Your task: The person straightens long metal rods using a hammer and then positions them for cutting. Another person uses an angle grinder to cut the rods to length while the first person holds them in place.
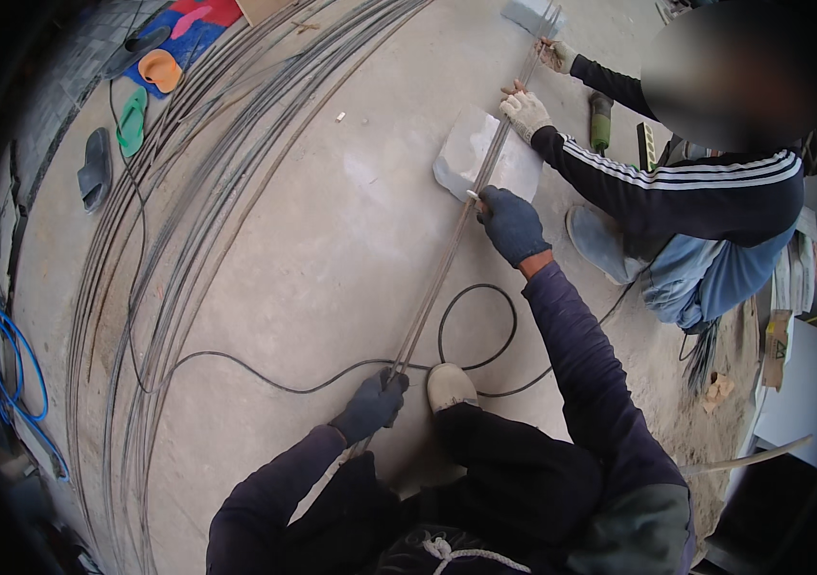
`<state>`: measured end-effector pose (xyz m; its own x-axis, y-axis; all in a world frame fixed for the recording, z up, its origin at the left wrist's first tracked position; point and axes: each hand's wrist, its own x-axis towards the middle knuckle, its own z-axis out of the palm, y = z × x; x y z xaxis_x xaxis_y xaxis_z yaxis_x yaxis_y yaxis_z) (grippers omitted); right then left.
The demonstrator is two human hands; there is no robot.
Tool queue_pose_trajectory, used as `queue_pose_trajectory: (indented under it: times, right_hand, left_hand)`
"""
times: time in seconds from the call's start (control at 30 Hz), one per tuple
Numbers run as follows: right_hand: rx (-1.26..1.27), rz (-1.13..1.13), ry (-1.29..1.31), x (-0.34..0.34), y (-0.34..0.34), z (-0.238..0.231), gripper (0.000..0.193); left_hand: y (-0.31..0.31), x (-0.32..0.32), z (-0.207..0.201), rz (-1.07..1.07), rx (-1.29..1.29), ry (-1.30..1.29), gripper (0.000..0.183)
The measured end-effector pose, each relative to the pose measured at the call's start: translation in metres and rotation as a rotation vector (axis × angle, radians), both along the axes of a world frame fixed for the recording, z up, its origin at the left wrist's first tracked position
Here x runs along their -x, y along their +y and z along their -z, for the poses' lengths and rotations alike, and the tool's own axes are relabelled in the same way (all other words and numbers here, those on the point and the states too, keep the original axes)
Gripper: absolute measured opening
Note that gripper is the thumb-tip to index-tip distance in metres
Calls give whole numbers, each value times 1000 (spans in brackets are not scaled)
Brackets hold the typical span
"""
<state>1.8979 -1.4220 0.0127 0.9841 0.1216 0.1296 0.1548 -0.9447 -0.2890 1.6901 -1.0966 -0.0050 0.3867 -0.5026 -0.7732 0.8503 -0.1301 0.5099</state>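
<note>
A thin bundle of long steel rods (445,257) runs from my lap up to the far end, lying across a white block (456,163). Near my knees, my left hand (370,401), in a dark glove, is closed around the rods. My right hand (512,225), also dark-gloved, is at the rods by the block's near edge. Its fingers pinch a small white stick (473,195) against the rods; its exact kind is unclear. Farther up, a co-worker's hands in pale gloves, one (526,113) beyond the block and another (555,56) farther off, are on the same rods.
Many long rods (193,206) curve along the floor at left. A black cable (303,388) loops under my rods near my shoe (452,386). The co-worker crouches at right beside a green power tool (601,123) and power strip (646,146). Sandals and blue hose (6,335) lie left.
</note>
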Motion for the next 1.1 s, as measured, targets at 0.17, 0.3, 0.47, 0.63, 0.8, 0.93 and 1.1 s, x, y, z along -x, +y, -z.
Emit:
queue_pose_trajectory:
  times: [0.17,0.3,0.47,0.63,0.8,0.93,1.1]
  right_hand:
    - [-73,169,530,69,-38,9,22]
    - [-77,175,566,123,-27,10,33]
    - [-170,266,412,142,7,2,38]
    - [-446,143,756,171,25,-2,41]
    - [-449,112,787,203,26,0,39]
    - [-445,127,821,219,17,-5,37]
    - [-573,285,854,232,9,-18,36]
  left_hand:
    - [3,0,0,4,20,6,29]
    - [3,-2,1,-3,45,51,28]
    - [-7,-1,2,-42,-60,38,27]
    - [-12,6,14,-83,-93,-10,27]
    - [-8,-2,19,-20,-102,-44,30]
    - [-17,-19,11,68,-147,-89,32]
    - [-47,-64,4,39,-112,-92,33]
